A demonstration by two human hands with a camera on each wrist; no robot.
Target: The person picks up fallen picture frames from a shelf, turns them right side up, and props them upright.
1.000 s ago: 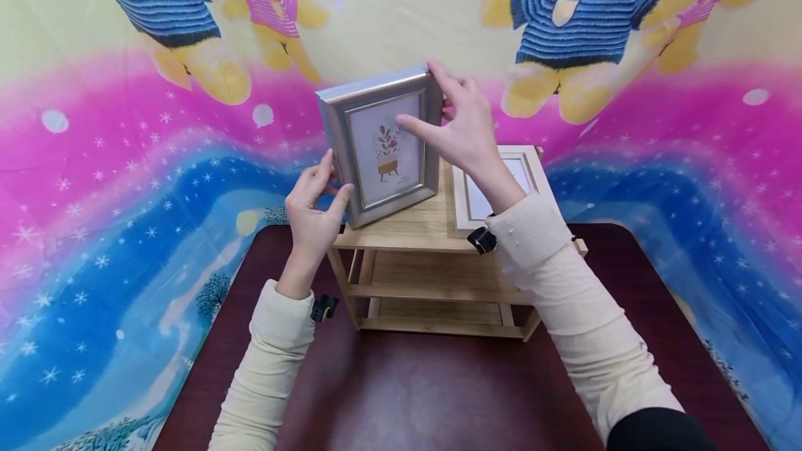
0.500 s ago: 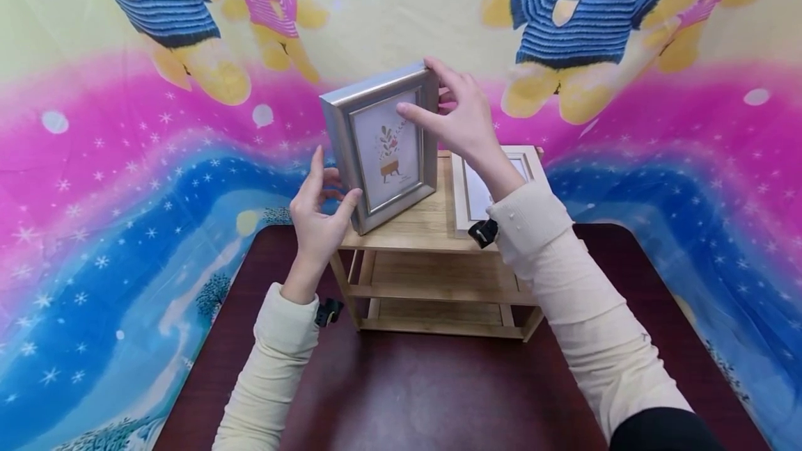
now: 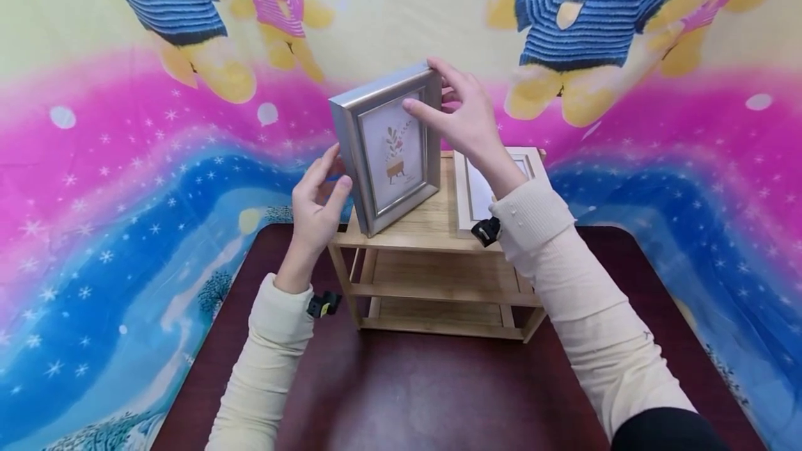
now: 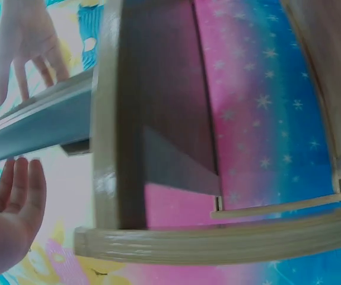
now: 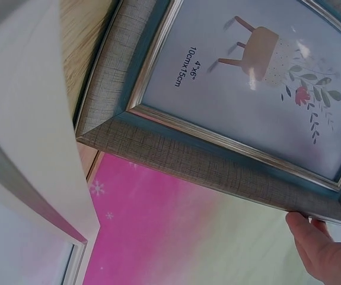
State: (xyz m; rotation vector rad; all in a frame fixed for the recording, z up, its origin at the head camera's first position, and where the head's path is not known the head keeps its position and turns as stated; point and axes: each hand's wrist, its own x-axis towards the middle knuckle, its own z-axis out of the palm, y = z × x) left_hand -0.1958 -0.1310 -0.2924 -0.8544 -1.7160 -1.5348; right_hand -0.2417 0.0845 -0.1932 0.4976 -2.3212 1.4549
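A silver-grey picture frame (image 3: 368, 186) with a plant print stands upright and angled on the left of a wooden shelf unit's top (image 3: 432, 218). My right hand (image 3: 471, 120) grips its upper right corner, thumb in front and fingers around the edge; the right wrist view shows fingertips at the frame's border (image 5: 217, 163). Beside the frame's left side is my left hand (image 3: 315, 211), fingers extended and thumb held off the front. In the left wrist view, that hand (image 4: 13, 222) has its fingertips at the frame's side (image 4: 40, 132); whether they touch cannot be told.
A white picture frame (image 3: 462, 193) lies on the right of the shelf top, partly behind my right forearm. The unit has lower shelves (image 3: 445, 273) and stands on a dark red table (image 3: 413, 395). A cloth printed with bears (image 3: 388, 5) hangs behind.
The silver-grey frame has turned, its left side swinging slightly right and nearer. My left thumb has come away from its front. My right hand keeps its grip on the corner.
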